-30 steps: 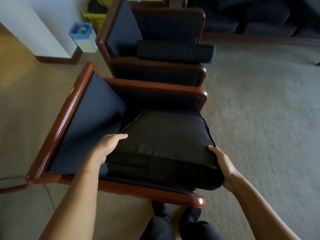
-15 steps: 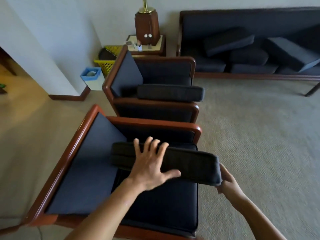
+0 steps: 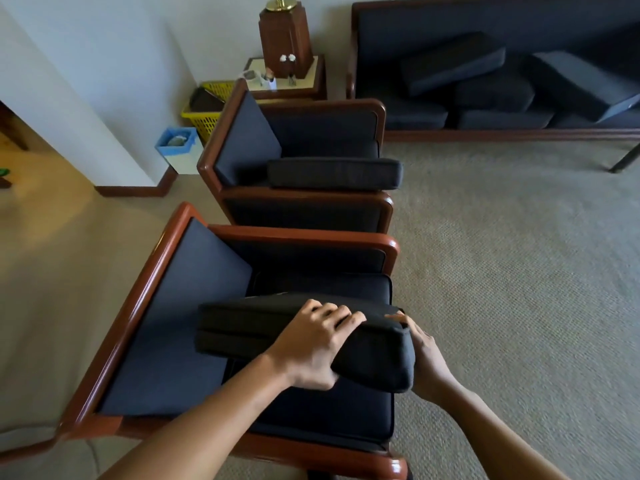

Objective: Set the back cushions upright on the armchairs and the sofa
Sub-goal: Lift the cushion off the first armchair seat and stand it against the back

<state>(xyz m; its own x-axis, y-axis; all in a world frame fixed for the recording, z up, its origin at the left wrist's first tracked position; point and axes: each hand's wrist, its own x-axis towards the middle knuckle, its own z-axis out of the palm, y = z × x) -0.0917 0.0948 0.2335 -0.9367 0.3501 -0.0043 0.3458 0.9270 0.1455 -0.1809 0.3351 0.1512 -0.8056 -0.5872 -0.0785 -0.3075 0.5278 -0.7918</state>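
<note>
Hands grip a thick dark fabric back cushion (image 3: 304, 337): left hand (image 3: 311, 351) curled over its top edge, right hand (image 3: 424, 355) bracing its end. Flat a second ago, it now stands on edge above the near wood-framed armchair's (image 3: 166, 271) seat, still short of the backrest.

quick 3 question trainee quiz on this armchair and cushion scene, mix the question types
1. True or false: both hands grip the back cushion over the near armchair.
2. How does the far armchair's back cushion lie? A upright B flat on the seat C on the floor
3. How many loose cushions are piled on the sofa?

Key
1. True: left hand, right hand.
2. B
3. Three
</note>
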